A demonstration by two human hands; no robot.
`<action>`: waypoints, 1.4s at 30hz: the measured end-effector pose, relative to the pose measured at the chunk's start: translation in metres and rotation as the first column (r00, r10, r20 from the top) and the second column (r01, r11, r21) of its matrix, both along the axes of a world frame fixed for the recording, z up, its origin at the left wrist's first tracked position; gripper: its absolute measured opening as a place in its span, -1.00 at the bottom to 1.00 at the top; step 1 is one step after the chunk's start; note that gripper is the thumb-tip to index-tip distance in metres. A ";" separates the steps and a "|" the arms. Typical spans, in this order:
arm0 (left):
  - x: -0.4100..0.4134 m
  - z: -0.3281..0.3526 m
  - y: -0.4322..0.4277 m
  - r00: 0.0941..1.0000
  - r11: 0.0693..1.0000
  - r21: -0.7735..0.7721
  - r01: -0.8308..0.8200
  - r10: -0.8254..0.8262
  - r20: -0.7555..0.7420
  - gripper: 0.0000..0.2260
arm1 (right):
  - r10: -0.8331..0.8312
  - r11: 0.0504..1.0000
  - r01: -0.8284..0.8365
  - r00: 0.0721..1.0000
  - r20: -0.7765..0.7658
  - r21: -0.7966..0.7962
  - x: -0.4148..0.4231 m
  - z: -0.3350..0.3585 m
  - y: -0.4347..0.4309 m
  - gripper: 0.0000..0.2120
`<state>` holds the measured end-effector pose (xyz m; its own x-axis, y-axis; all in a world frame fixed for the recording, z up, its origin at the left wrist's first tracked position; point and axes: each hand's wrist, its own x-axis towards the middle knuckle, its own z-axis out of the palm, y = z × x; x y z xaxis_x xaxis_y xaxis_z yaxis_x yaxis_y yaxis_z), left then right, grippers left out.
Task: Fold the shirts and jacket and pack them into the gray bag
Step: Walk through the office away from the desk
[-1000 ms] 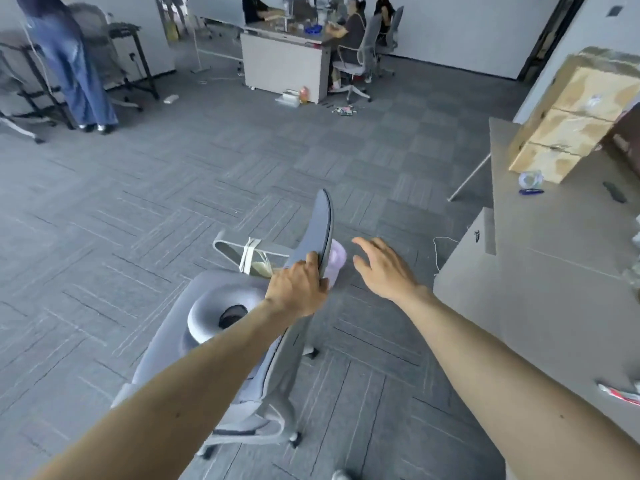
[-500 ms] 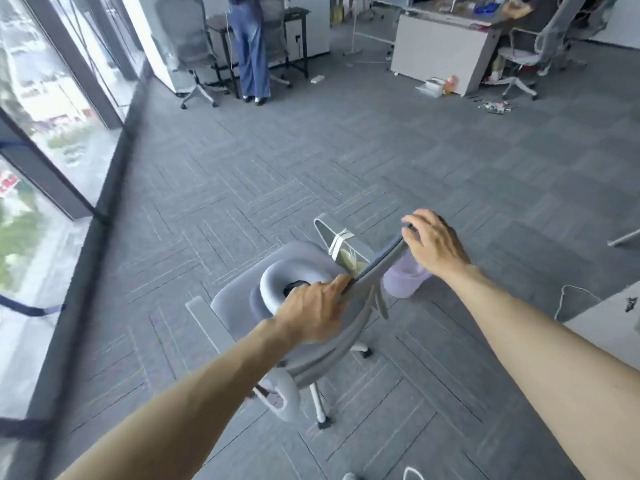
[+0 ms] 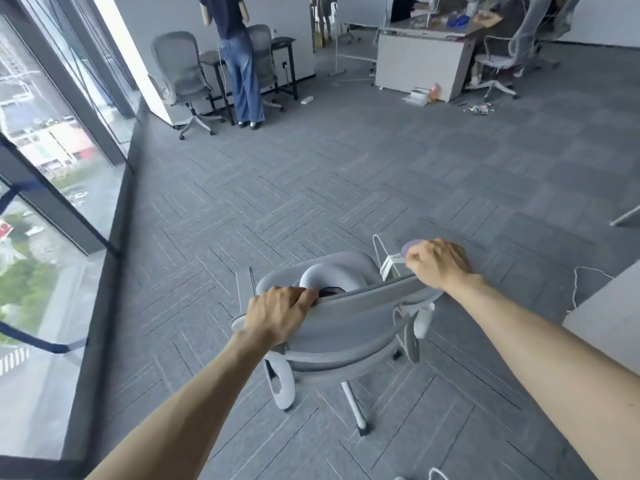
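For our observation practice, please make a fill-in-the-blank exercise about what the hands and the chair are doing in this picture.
The left hand and right hand both grip the top of the chair's ____.
A ring-shaped cushion lies on the chair's ____.
The person in blue jeans at the far desk is ____.
Missing words: backrest; seat; standing.

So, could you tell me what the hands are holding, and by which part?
Both grip the gray office chair by the top edge of its backrest: the left hand at one end, the right hand at the other.
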<state>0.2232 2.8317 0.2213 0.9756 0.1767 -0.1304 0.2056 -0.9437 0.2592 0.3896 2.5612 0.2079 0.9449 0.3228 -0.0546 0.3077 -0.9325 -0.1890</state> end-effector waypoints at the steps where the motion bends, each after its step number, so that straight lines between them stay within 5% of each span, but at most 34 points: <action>1: -0.002 0.002 0.009 1.000 1.000 0.004 -0.014 0.014 -0.014 -0.65 | -0.015 1.000 0.015 1.000 -0.020 -0.004 -0.011 0.001 0.007 -0.66; 6: 0.004 0.005 0.059 1.000 0.999 -0.034 -0.025 0.025 0.006 -0.80 | -0.097 0.995 0.096 0.991 -0.088 -0.014 -0.063 0.002 0.055 -0.64; 10: 0.025 0.004 0.101 0.999 1.000 -0.008 0.012 -0.013 -0.030 -0.73 | -0.179 0.984 0.179 0.974 -0.138 -0.006 -0.092 0.006 0.097 -0.62; 16: 0.078 0.007 0.171 0.967 0.965 0.058 0.256 -0.255 -0.009 -0.68 | -0.272 0.960 0.281 0.939 -0.212 0.014 -0.101 0.016 0.162 -0.59; 21: 0.119 0.001 0.239 0.891 0.890 0.057 0.453 -0.450 -0.060 -0.43 | -0.325 0.938 0.345 0.912 -0.250 0.041 -0.108 0.006 0.225 -0.67; 28: 0.167 0.014 0.290 0.753 0.751 0.063 0.658 -0.652 -0.092 -0.41 | -0.574 0.797 0.596 0.797 -0.187 0.093 -0.131 -0.008 0.306 -0.71; 32: 0.203 0.012 0.308 0.640 0.635 0.083 0.768 -0.765 -0.067 -0.41 | -0.654 0.745 0.667 0.740 -0.158 0.037 -0.128 -0.010 0.342 -0.55; 38: 0.258 -0.001 0.333 0.446 0.438 0.111 0.892 -0.893 -0.058 -0.52 | -0.852 0.514 0.858 0.509 -0.123 -0.010 -0.115 0.001 0.406 -0.65; 42: 0.293 0.001 0.351 0.262 0.246 0.123 0.962 -0.955 -0.141 -0.57 | -0.978 0.206 0.978 0.207 -0.004 0.032 -0.106 -0.005 0.459 -0.74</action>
